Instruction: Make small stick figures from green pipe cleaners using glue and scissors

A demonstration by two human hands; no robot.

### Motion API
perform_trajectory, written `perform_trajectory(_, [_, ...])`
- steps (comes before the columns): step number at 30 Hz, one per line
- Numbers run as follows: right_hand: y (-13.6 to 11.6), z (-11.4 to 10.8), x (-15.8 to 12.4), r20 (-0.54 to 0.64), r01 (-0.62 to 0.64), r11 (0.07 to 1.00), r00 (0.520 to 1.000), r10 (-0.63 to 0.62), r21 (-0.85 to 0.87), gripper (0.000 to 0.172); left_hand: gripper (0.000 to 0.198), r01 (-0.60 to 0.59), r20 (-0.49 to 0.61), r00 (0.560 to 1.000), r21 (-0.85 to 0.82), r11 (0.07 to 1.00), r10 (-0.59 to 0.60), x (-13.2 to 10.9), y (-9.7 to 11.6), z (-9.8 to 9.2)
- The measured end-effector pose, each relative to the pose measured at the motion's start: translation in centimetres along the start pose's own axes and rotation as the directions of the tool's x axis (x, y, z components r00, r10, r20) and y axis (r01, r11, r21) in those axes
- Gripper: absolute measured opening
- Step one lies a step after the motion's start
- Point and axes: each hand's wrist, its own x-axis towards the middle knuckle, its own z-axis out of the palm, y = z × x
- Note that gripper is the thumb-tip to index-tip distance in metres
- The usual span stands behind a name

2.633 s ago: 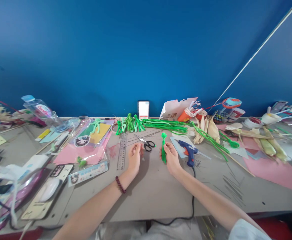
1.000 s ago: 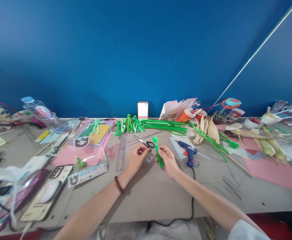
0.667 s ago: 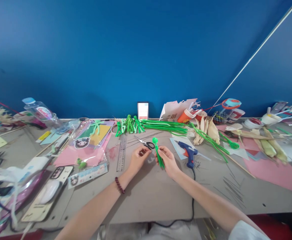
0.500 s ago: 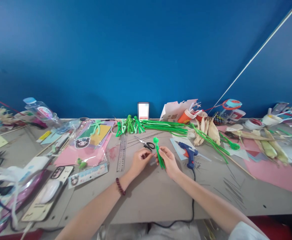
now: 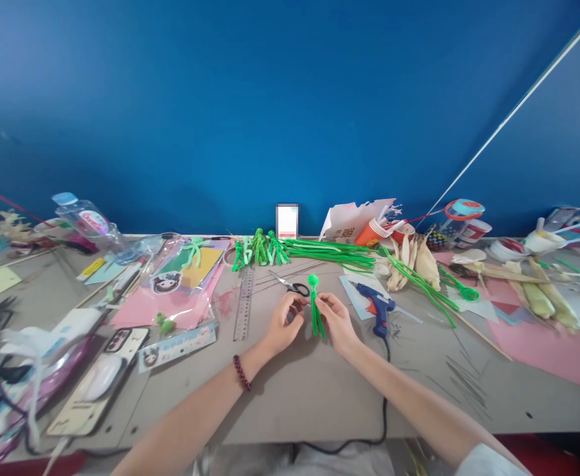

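Around the pipe-cleaner figure (image 5: 313, 311) between the hands (image 5: 284, 327), the table (image 5: 290, 410) carries scissors (image 5: 299, 289) at eleven o'clock, a pipe-cleaner bundle (image 5: 329, 248) at twelve, a glue gun (image 5: 382, 309) partly on paper (image 5: 355, 304) at three, a phone (image 5: 79, 413) at eight and a ruler (image 5: 243, 304) at nine.

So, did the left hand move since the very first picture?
Yes. Judged against the ruler, the left hand has moved right, away from it and toward the green figure.

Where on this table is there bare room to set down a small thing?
A wide bare patch lies between the forearms, from below the green figure to the table's front edge. A smaller one lies between the phone and left forearm. Crowded: along the blue wall, and the left end.
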Motion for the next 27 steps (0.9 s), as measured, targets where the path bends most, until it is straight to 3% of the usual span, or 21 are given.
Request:
perform_trajectory(7, [0.3, 0.3, -0.1, 0.077, 0.002, 1.000, 0.997, -0.003, 0.009, 0.022, 0.024, 0.182, 0.011, 0.983, -0.214, 0.960, -0.184, 0.2, -1.1, 0.1])
perform_trajectory(15, [0.3, 0.3, 0.1, 0.143, -0.072, 0.994, 0.988, 0.061, 0.079, 0.027, 0.022, 0.211, 0.028, 0.977, -0.311, 0.927, -0.213, 0.1, -1.4, 0.2])
perform_trajectory(21, [0.5, 0.7, -0.3, 0.190, -0.205, 0.968, 0.966, 0.176, 0.143, 0.036, 0.026, 0.391, 0.158, 0.916, -0.551, 0.737, -0.368, -0.2, -1.3, 0.5])
perform_trajectory(24, [0.3, 0.6, -0.3, 0.200, -0.140, 0.986, 0.972, 0.120, 0.090, 0.033, 0.027, 0.423, 0.176, 0.893, -0.641, 0.640, -0.414, 0.0, -1.3, 0.2])
perform_trajectory(27, [-0.7, 0.3, -0.1, 0.166, -0.004, 1.000, 0.986, 0.002, 0.012, 0.027, 0.025, 0.420, 0.185, 0.893, -0.674, 0.608, -0.411, 0.3, -1.5, -0.3])
